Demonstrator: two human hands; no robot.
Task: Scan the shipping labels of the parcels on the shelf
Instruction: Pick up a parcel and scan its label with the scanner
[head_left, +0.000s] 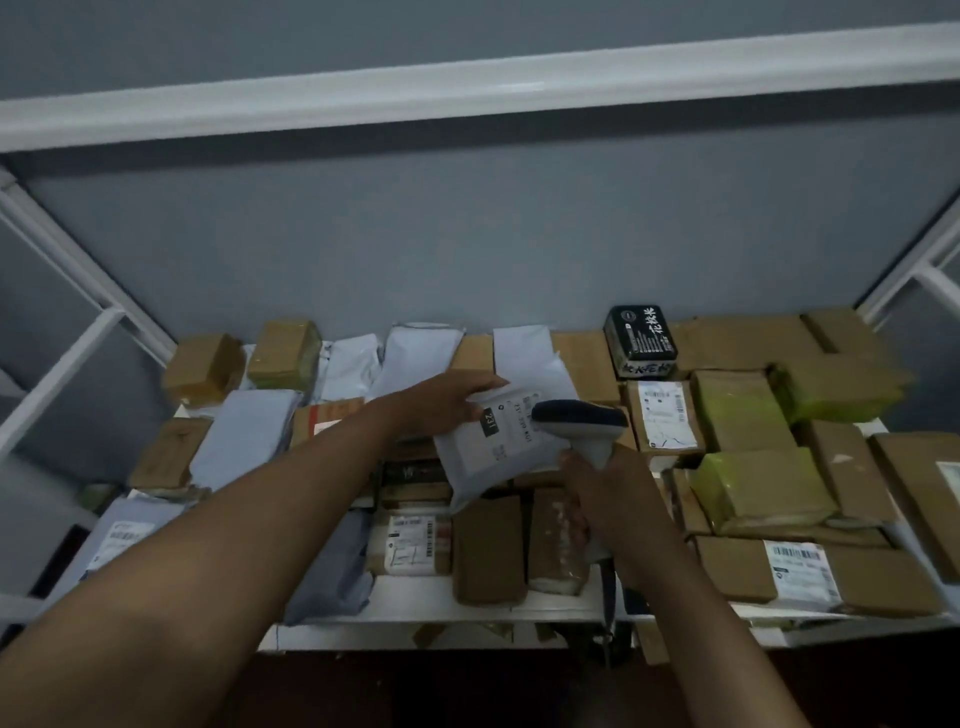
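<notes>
Grey scanner (582, 423) gripped by right hand (605, 499), fingers wrapped round handle, head just right of and over label (511, 421) of white mailer (488, 457). Left hand (441, 402) pinches mailer's far-left edge, tilting label toward scanner. Mailer long axis runs near-to-far, probably. Other parcels crowd shelf (431, 603).

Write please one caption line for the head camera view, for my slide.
Left hand holds a white mailer while the right hand aims a barcode scanner at its label, above a parcel-filled shelf.
</notes>
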